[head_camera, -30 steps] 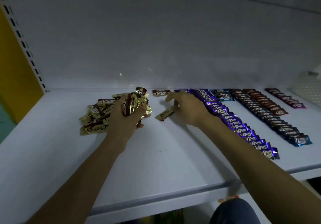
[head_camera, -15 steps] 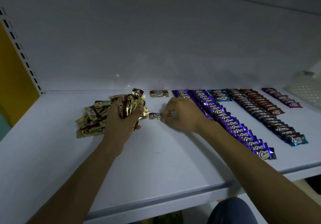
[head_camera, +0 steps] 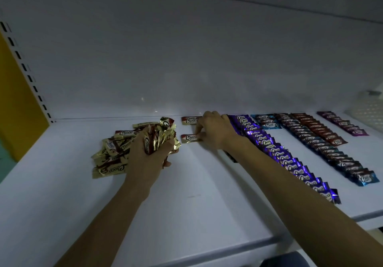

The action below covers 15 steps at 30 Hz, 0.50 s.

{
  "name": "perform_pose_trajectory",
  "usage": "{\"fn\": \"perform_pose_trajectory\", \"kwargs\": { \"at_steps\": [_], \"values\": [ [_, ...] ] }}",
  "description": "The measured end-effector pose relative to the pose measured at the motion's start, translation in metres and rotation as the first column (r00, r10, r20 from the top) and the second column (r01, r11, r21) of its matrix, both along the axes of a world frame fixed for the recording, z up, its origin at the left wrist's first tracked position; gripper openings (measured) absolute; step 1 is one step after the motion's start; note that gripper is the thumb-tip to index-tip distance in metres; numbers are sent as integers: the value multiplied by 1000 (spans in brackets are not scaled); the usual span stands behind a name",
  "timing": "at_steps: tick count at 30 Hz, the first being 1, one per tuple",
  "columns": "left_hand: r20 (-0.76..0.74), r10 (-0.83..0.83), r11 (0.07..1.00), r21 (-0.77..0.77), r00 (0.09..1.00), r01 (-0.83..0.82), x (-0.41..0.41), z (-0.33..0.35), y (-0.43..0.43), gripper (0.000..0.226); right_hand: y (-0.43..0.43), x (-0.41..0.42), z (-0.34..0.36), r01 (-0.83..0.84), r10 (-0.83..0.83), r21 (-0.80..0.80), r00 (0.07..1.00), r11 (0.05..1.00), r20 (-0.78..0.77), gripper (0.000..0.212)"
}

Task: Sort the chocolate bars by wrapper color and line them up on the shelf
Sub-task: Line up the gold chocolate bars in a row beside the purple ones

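So we've got our left hand (head_camera: 149,152) curled tight around a fat bunch of gold bars (head_camera: 163,134), held just above the shelf (head_camera: 186,204), right beside the loose gold pile (head_camera: 112,154). Our right hand (head_camera: 215,132) pinches the right end of a single gold bar (head_camera: 189,138) with its fingertips. That bar lies flat on the shelf, a little in front of the back gold bars (head_camera: 189,120) by the rear wall. Right of our wrist runs the long purple row (head_camera: 275,152), then a short blue row (head_camera: 267,121), a long dark row (head_camera: 331,152), a red-brown row (head_camera: 319,129) and a magenta row (head_camera: 344,123).
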<state>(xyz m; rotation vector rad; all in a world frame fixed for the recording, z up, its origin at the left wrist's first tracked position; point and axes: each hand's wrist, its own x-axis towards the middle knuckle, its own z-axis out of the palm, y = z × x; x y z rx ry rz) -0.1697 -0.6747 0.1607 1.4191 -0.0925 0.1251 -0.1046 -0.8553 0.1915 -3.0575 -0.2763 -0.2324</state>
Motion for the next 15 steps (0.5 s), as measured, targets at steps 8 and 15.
{"fn": "perform_pose_trajectory", "kwargs": {
  "at_steps": [8, 15],
  "values": [
    [3, -3, 1000, 2, 1000, 3, 2, -2, 1, 30, 1, 41, -8, 47, -33, -107, 991, 993, 128, 23],
    [-5, -7, 1000, 14, 1000, 7, 2, -1, 2, 27, 0, 39, -12, 53, -49, -30, 991, 998, 127, 24]
  ]
}}
